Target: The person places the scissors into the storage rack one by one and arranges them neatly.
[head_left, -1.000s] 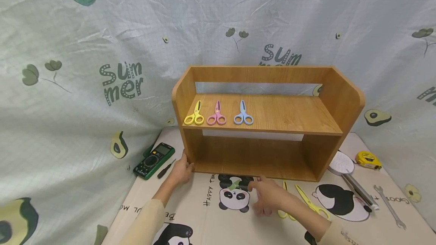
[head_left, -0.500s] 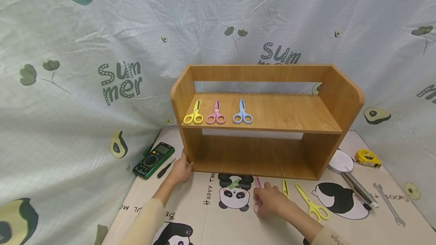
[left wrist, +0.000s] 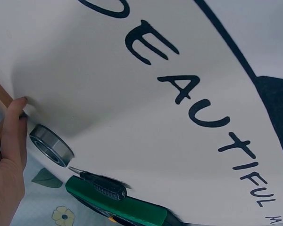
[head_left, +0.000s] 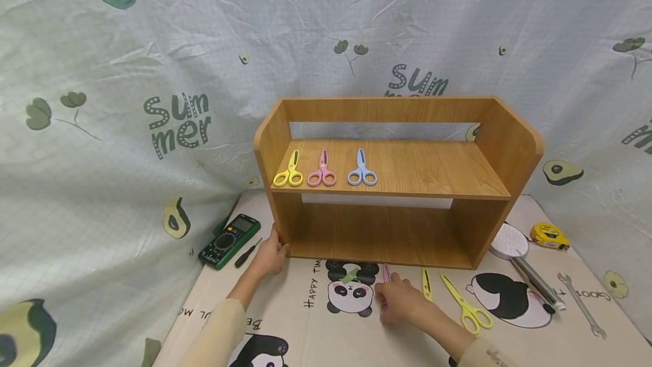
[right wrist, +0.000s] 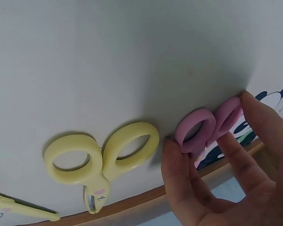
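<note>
My left hand grips the lower left front corner of a two-tier wooden shelf. In the left wrist view a metal ring like a ball bearing lies just beside those fingers. My right hand pinches the finger loops of pink scissors from both sides, on the table in front of the shelf. Their blades point toward the shelf. Left of them in the right wrist view lie yellow scissors. Yellow, pink and blue scissors stand in a row on the upper tier.
A green multimeter and a small screwdriver lie left of the shelf. On the right are more yellow scissors, a shower head, a tape measure and a wrench. A printed curtain hangs behind.
My right hand has come down onto the pink scissors and its fingers have closed on the loops. The left hand stays at the shelf corner.
</note>
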`<state>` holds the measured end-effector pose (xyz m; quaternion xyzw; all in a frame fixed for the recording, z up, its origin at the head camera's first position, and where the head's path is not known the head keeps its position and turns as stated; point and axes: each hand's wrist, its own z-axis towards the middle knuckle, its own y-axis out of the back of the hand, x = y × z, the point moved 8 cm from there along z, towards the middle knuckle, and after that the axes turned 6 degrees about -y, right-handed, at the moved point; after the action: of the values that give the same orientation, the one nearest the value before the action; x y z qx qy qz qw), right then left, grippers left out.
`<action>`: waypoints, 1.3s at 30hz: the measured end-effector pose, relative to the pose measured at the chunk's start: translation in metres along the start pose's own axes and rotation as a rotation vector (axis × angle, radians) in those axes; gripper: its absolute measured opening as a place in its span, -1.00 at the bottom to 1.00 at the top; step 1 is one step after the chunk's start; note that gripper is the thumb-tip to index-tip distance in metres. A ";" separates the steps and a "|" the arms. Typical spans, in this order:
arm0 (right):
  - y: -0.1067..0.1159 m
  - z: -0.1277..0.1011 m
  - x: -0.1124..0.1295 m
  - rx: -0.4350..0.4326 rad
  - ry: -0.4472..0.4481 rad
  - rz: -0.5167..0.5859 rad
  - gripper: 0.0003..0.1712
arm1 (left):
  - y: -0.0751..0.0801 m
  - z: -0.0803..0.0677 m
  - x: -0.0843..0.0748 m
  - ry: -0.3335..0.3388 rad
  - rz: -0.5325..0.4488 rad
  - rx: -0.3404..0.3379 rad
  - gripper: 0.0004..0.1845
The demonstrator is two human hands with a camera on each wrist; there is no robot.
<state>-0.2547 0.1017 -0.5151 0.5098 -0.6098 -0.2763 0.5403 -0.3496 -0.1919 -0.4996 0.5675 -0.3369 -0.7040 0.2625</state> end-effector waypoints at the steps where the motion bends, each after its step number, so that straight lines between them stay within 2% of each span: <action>1: 0.000 0.000 0.000 -0.003 0.005 0.000 -0.73 | 0.000 0.000 0.000 0.003 -0.003 0.000 -0.33; 16: -0.001 0.002 -0.001 -0.033 0.019 0.026 -0.72 | 0.000 0.001 0.000 0.006 -0.023 -0.008 -0.37; 23: 0.000 0.002 -0.001 -0.016 0.015 0.042 -0.70 | -0.002 0.000 0.004 0.006 -0.029 0.001 -0.36; 32: 0.000 0.003 -0.001 -0.005 0.010 0.049 -0.66 | -0.001 0.000 0.001 -0.001 -0.022 0.001 -0.35; 39: 0.001 0.002 0.000 -0.006 0.001 0.076 -0.64 | -0.002 -0.001 0.002 0.025 -0.056 0.013 -0.36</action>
<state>-0.2565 0.1020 -0.5151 0.4849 -0.6275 -0.2571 0.5522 -0.3496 -0.1924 -0.5024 0.5870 -0.3222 -0.7018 0.2430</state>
